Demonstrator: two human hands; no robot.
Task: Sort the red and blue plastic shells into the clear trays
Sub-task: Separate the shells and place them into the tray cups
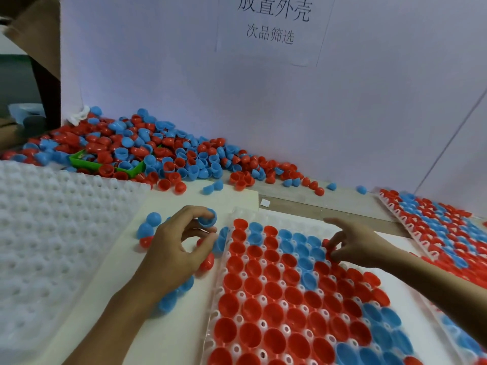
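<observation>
Nearest to us, the clear tray [226,262] was mostly filled with shells sitting open side up. Our left hand [175,248] pinched a blue shell [207,217] by its rim; our right hand [350,246] gripped a red shell [327,243] over the tray. We judged them light, stiff and slippery. Behind lay the loose pile [137,151] on the table [316,204].

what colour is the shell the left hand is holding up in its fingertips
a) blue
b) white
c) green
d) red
a: the left hand pinches a blue shell between thumb and fingertips, just left of the clear tray, while the right hand reaches over the tray's filled rows.
</observation>
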